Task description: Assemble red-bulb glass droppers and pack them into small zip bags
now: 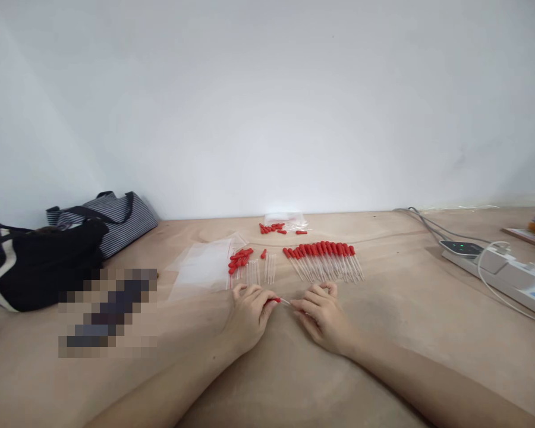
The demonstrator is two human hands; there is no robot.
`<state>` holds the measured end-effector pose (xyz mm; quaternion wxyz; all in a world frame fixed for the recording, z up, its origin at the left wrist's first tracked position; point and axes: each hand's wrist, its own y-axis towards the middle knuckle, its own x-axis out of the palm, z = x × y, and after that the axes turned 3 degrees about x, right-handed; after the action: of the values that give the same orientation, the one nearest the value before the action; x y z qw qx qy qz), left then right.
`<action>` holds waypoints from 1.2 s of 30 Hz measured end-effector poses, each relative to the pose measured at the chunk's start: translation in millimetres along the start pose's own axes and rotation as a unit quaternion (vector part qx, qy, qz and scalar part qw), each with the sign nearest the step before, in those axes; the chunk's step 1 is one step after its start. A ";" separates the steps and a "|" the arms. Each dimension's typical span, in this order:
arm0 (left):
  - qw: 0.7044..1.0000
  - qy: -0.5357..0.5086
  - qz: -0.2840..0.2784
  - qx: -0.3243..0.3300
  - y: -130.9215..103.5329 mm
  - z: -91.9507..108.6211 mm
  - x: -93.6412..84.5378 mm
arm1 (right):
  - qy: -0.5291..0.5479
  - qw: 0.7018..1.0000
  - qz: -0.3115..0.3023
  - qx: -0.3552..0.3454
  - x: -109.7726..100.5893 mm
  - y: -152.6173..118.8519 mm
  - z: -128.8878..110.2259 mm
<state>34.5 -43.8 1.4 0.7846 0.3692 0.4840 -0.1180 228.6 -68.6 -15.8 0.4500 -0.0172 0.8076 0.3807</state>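
Close to the table's front, my left hand (251,312) pinches a red rubber dropper bulb (276,299). A thin clear dropper tube (286,302) spans the gap from the bulb to my right hand (323,317), whose fingertips are closed on its other end. Whether the tube is seated in the bulb is too small to tell. Beyond my right hand lies a slanted row of droppers with red bulbs (323,249). Past my left hand are a pile of loose red bulbs (239,260), a single bulb (263,254) and several bare clear tubes (270,268).
Clear plastic bags (203,266) lie left of the bulbs. More red bulbs (271,227) and tubes sit near the wall. A striped bag (116,223) and a black bag (49,267) stand at left; a power strip (512,276) with cables is at right.
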 end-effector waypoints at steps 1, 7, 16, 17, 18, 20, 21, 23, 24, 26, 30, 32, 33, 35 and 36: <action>1.000 -0.003 -0.001 -0.002 -0.1 -0.1 -0.2 | 0.001 1.000 0.001 -0.004 0.4 0.0 -0.6; 0.999 -0.025 -0.016 0.018 0.1 -1.5 -0.8 | 0.000 0.999 -0.003 -0.033 1.2 1.5 1.7; 0.998 -0.028 -0.014 0.046 -1.7 1.4 -2.8 | -0.067 0.996 0.010 -0.066 -0.3 6.0 3.3; 0.998 -0.025 -0.009 0.049 -2.0 1.5 -2.7 | -0.066 0.996 0.011 -0.061 0.3 6.8 2.3; 0.998 -0.021 -0.005 0.052 -2.3 1.6 -2.6 | -0.064 0.996 0.011 -0.055 1.0 7.8 1.4; 0.998 -0.017 0.003 0.057 -2.9 1.7 -2.4 | -0.057 0.997 0.010 -0.046 2.6 9.7 -0.3; 0.998 -0.015 0.006 0.059 -3.1 1.7 -2.4 | -0.054 0.997 0.008 -0.045 3.3 10.8 -1.0; 0.998 -0.013 0.010 0.062 -3.5 1.7 -2.5 | -0.053 0.997 0.003 -0.049 4.3 12.8 -2.1; 0.998 -0.013 0.011 0.063 -3.6 1.7 -2.6 | -0.053 0.997 0.000 -0.052 4.5 13.7 -2.4; 0.998 -0.013 0.013 0.065 -3.8 1.9 -3.1 | -0.053 0.997 -0.007 -0.058 4.6 15.5 -2.9; 0.997 -0.014 0.017 0.070 -3.7 2.5 -3.9 | -0.041 0.997 -0.024 -0.056 4.5 18.3 -3.2; 0.997 -0.013 0.019 0.073 -3.5 2.6 -3.8 | -0.033 0.998 -0.035 -0.050 4.6 19.2 -3.5; 0.997 -0.013 0.018 0.074 -3.5 2.6 -3.6 | -0.030 0.998 -0.043 -0.046 4.7 19.4 -3.8; 0.997 -0.012 0.018 0.077 -3.5 2.6 -2.9 | -0.026 0.997 -0.061 -0.040 4.9 19.8 -4.5; 0.997 -0.011 0.017 0.077 -3.6 2.7 -2.6 | -0.027 0.997 -0.069 -0.036 5.0 19.9 -5.0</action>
<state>33.0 -48.6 2.6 0.7610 0.4351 0.4585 -0.1460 214.7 -56.0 -6.0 0.4958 -0.0792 0.7778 0.3781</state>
